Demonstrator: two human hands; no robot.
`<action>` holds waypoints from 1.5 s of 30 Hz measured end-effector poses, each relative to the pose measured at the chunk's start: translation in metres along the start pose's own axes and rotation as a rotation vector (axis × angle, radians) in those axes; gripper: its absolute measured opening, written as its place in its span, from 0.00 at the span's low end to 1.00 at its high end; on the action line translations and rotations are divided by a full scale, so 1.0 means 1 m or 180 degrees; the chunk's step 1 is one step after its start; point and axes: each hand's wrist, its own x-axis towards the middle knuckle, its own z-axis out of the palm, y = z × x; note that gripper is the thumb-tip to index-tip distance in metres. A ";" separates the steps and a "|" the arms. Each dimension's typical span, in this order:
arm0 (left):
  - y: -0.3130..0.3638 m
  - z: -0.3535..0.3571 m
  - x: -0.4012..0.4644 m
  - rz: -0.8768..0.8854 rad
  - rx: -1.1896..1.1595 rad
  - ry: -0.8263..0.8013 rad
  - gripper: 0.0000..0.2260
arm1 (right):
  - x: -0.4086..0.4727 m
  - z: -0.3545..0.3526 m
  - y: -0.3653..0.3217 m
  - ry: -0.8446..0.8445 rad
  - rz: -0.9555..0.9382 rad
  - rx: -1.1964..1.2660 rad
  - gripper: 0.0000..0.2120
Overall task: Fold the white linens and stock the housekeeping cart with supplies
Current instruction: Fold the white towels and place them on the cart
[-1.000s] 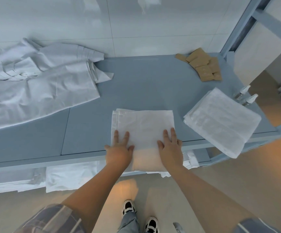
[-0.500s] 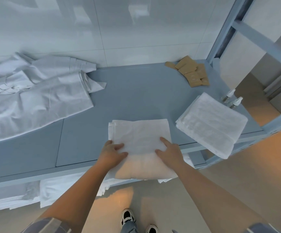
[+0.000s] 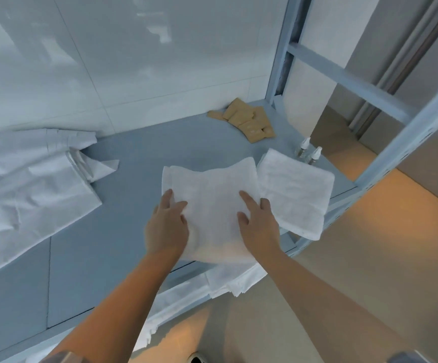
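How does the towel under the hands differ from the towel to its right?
The held towel is gripped by the left hand and right hand; the right towel lies untouched. The held towel's far edge is wavy; the right towel lies flat and squared. Both are white, folded, and overhang the shelf edge.

folded white towel (image 3: pixel 212 205) | lifted, sagging over shelf front edge | second folded towel (image 3: pixel 295 189) | flat, right

Soft daylight; wall glare; perhaps motion-blurred
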 end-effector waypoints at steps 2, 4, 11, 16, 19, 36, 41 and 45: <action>0.024 0.008 0.016 0.0339 -0.0010 0.0056 0.16 | 0.010 -0.017 0.011 0.0287 0.0132 0.0014 0.23; 0.051 0.019 0.033 0.0618 -0.0077 0.0012 0.16 | 0.021 -0.036 0.028 0.0515 0.0284 0.0006 0.23; 0.137 0.078 0.086 0.1483 -0.0226 -0.0396 0.14 | 0.057 -0.085 0.104 0.0880 0.0866 0.0175 0.23; 0.164 0.122 0.117 0.1493 -0.0168 -0.0665 0.13 | 0.089 -0.093 0.141 0.0807 0.0942 0.0246 0.23; 0.165 0.145 0.127 0.1393 -0.0194 -0.0797 0.13 | 0.102 -0.086 0.158 0.0696 0.1000 0.0360 0.23; 0.093 0.177 0.093 0.1246 -0.0340 -0.1522 0.20 | 0.079 -0.041 0.177 0.0084 0.1261 0.1104 0.38; 0.080 0.162 0.093 0.0773 -0.0604 -0.1442 0.30 | 0.075 -0.044 0.178 0.0172 0.1403 0.1358 0.44; 0.088 0.158 0.106 0.0442 -0.0744 -0.1667 0.32 | 0.082 -0.048 0.178 0.0132 0.1522 0.1455 0.42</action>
